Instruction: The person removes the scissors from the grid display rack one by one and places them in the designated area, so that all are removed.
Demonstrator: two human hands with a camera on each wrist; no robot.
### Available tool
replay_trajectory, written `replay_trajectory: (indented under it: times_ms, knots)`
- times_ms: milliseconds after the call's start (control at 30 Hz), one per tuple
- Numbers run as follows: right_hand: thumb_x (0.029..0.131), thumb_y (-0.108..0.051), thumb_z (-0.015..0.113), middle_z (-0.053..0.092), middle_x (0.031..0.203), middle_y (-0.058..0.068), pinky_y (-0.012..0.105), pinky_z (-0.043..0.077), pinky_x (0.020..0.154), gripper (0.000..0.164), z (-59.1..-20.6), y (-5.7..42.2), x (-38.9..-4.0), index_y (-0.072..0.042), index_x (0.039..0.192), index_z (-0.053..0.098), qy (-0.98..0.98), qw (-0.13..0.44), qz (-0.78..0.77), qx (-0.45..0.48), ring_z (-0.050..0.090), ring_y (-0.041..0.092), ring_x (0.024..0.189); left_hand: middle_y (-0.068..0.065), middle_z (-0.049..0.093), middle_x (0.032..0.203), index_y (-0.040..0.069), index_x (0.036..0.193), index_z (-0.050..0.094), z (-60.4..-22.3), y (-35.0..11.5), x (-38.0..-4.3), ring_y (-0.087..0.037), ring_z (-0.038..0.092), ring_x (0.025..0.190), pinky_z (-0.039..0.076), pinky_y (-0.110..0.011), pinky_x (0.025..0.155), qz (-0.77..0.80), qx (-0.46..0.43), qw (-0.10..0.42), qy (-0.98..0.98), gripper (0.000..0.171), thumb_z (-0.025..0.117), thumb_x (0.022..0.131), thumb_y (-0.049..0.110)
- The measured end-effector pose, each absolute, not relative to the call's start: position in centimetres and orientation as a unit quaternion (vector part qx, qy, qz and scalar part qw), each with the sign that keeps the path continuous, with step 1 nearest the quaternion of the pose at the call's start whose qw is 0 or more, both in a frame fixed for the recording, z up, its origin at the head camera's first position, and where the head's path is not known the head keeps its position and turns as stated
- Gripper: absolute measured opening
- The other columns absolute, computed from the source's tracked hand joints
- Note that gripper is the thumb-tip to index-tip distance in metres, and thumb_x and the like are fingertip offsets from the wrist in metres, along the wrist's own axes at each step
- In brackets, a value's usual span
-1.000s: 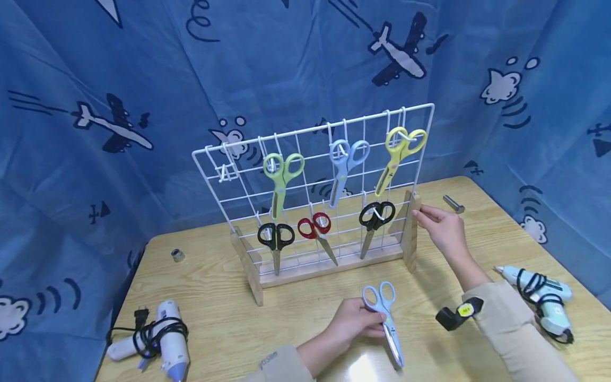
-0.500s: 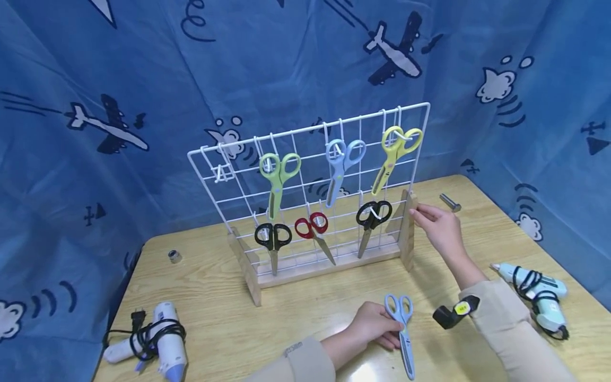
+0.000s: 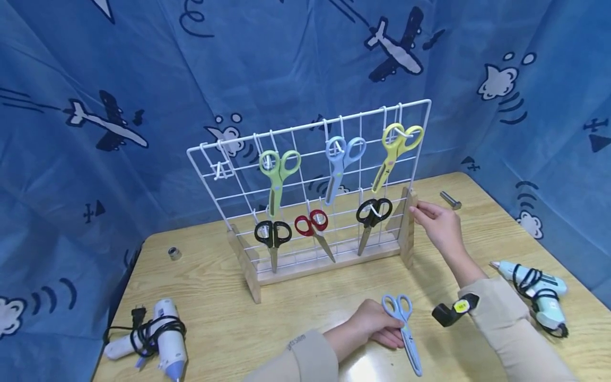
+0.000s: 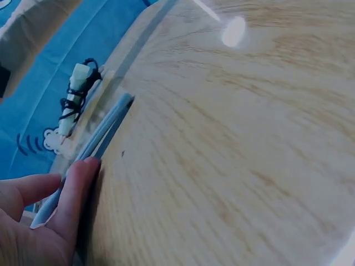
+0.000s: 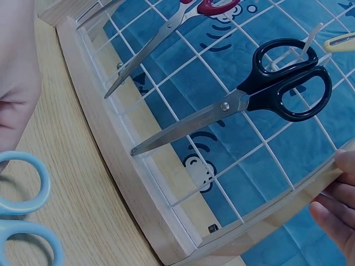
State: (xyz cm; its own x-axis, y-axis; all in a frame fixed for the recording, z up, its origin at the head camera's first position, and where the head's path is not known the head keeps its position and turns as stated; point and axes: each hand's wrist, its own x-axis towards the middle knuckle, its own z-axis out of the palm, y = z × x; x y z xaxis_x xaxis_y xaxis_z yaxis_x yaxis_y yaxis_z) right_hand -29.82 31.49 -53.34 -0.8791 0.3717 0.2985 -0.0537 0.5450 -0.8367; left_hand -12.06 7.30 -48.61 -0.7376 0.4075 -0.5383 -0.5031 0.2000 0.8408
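Between thumb and fingers, my left hand [image 3: 372, 323] pinches light blue scissors [image 3: 411, 347] just above or on the table, handles away from me and the blades toward the near edge. In the left wrist view the scissors [image 4: 105, 128] appear edge-on. My right hand [image 3: 441, 229] grips the right wooden upright [image 3: 407, 236] of a white wire rack [image 3: 305, 127]; in the right wrist view the thumb lies in front and fingers behind. Green scissors [image 3: 277, 183], blue scissors [image 3: 337, 172] and yellow scissors [image 3: 392, 154] hang in its upper row.
Below hang black scissors [image 3: 273, 236], red-handled scissors [image 3: 317, 233] and another black pair [image 3: 369, 225]. A bare hook [image 3: 219, 171] is at upper left. Cord-wrapped tools lie left [image 3: 167, 339] and right [image 3: 539, 292]. A metal bolt [image 3: 450, 200] and small metal cylinder [image 3: 174, 253] lie farther back.
Over the past second my left hand has carried the light blue scissors rightward and slightly nearer, then almost stopped. My right hand keeps its grip on the upright.
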Motion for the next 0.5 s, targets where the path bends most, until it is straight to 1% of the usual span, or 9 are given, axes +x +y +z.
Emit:
replay_trajectory:
  times_ms: [133, 233, 300, 400, 500]
  knots:
    - [0.069, -0.058, 0.054, 0.062, 0.099, -0.006, 0.021, 0.051, 0.064, 0.041, -53.5, 31.4, -29.8, -0.033, 0.101, 0.058, -0.849, 0.230, 0.466, -0.095, 0.060, 0.004, 0.082, -0.026, 0.060, 0.066, -0.009, 0.071, 0.060, -48.7, 6.7, -12.5, -0.034, 0.061, 0.060, 0.052, -0.034, 0.051, 0.639, -0.032, 0.398, 0.657, 0.006, 0.060, 0.071, -0.003]
    - [0.069, -0.058, 0.054, 0.062, 0.098, -0.006, 0.021, 0.051, 0.064, 0.041, -53.6, 31.4, -29.9, -0.033, 0.100, 0.058, -0.849, 0.234, 0.464, -0.094, 0.060, 0.004, 0.082, -0.027, 0.060, 0.070, -0.012, 0.076, 0.060, -48.5, 6.2, -12.8, -0.036, 0.061, 0.065, 0.052, -0.035, 0.055, 0.644, -0.024, 0.423, 0.637, 0.009, 0.059, 0.072, -0.004]
    - [0.069, -0.058, 0.053, 0.062, 0.098, -0.006, 0.021, 0.051, 0.064, 0.041, -53.6, 31.4, -29.9, -0.034, 0.101, 0.058, -0.852, 0.234, 0.459, -0.096, 0.060, 0.004, 0.082, -0.027, 0.060, 0.072, -0.013, 0.078, 0.059, -48.3, 5.8, -12.9, -0.036, 0.061, 0.067, 0.052, -0.035, 0.057, 0.643, -0.017, 0.430, 0.633, 0.011, 0.058, 0.073, -0.003]
    - [0.069, -0.058, 0.053, 0.062, 0.098, -0.005, 0.024, 0.051, 0.065, 0.041, -53.5, 31.4, -29.9, -0.033, 0.102, 0.058, -0.853, 0.229, 0.458, -0.099, 0.060, 0.006, 0.082, -0.027, 0.060, 0.072, -0.014, 0.079, 0.059, -48.1, 5.3, -13.1, -0.035, 0.061, 0.067, 0.052, -0.034, 0.058, 0.645, -0.012, 0.427, 0.633, 0.012, 0.058, 0.073, -0.003]
    - [0.070, -0.058, 0.053, 0.062, 0.099, -0.005, 0.021, 0.051, 0.063, 0.041, -53.3, 31.4, -29.7, -0.033, 0.103, 0.058, -0.856, 0.231, 0.453, -0.096, 0.060, 0.004, 0.081, -0.027, 0.061, 0.072, -0.014, 0.080, 0.059, -48.0, 4.9, -13.2, -0.035, 0.061, 0.066, 0.052, -0.034, 0.058, 0.649, -0.007, 0.422, 0.633, 0.013, 0.058, 0.073, -0.003]
